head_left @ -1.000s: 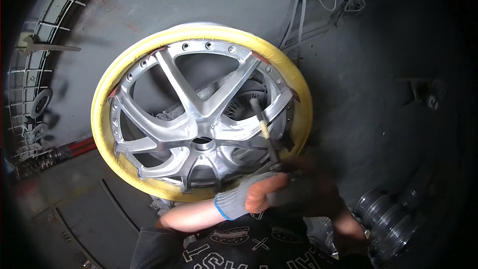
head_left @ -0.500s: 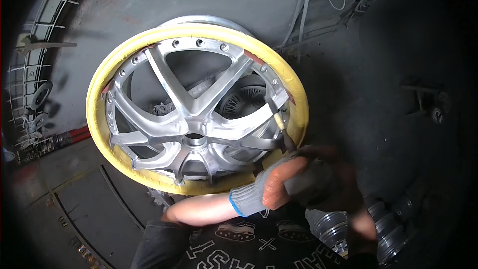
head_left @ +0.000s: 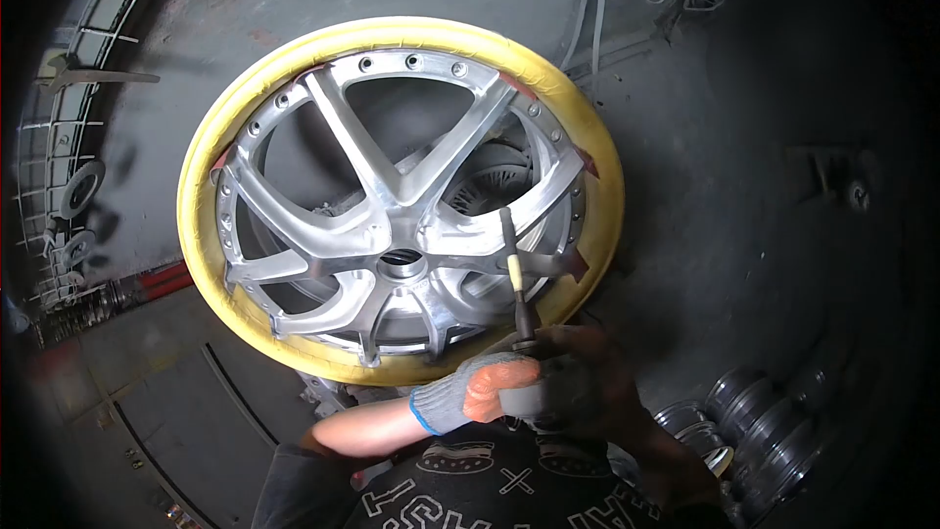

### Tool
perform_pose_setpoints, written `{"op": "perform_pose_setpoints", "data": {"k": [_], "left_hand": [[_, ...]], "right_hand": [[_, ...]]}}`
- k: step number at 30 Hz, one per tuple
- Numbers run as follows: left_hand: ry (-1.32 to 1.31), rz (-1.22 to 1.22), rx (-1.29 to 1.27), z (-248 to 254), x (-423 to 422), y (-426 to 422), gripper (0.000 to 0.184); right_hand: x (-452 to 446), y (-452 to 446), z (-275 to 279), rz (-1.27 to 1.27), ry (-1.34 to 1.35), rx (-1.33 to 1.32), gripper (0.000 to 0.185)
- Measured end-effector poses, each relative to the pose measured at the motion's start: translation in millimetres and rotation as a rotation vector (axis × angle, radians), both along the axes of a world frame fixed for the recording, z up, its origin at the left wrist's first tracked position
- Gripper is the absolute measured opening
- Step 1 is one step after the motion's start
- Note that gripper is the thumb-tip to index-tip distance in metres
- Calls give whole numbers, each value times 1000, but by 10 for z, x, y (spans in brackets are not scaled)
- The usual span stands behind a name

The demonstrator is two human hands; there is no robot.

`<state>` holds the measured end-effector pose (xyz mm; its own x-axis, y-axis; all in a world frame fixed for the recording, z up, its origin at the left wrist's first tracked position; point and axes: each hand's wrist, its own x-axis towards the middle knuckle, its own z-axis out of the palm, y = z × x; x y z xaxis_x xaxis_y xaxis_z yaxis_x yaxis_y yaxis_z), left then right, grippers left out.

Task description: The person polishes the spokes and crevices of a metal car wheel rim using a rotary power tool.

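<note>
A silver multi-spoke alloy wheel, tilted to face me, has its outer lip wrapped in yellow tape. My left hand, in a grey and orange glove, is closed around the body of a die grinder. Deep in shadow, my right hand is closed on the same tool from the right. The grinder's long shank points up and over the lower right spokes. Whether its dark tip touches the metal, I cannot tell.
A wire rack with an open-end wrench hangs at left. Several bare rims are stacked at lower right. Another wheel shows behind the spokes. Cables run along the upper right.
Both hands and the grinder have moved left, taking the tip from the right spoke's outer end inward toward the hub. The wheel appears slightly further right in view.
</note>
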<state>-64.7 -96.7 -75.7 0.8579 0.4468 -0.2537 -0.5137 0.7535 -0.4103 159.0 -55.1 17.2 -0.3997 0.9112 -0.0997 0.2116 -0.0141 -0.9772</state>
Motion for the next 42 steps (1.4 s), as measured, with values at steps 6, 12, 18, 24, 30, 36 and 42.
{"op": "perform_pose_setpoints", "data": {"k": [6, 12, 18, 24, 30, 36, 42], "left_hand": [[183, -87, 116, 65, -350, 10, 71], [378, -207, 132, 252, -496, 140, 78], [348, -40, 34, 705, 217, 581, 39], [1121, 83, 830, 567, 840, 707, 35], [740, 104, 297, 872, 1107, 1204, 47], [774, 14, 523, 836, 1138, 1186, 45], [880, 288, 897, 598, 817, 693, 36]], "right_hand": [[-334, -236, -232, -71, 10, 99, 75], [-417, -87, -90, -73, -67, 236, 71], [41, 382, 295, 111, -187, 201, 71], [469, 714, 425, 65, -120, 87, 80], [782, 834, 362, 110, -177, 65, 78], [852, 774, 279, 105, -225, 57, 74], [458, 741, 439, 102, -166, 131, 72]]}}
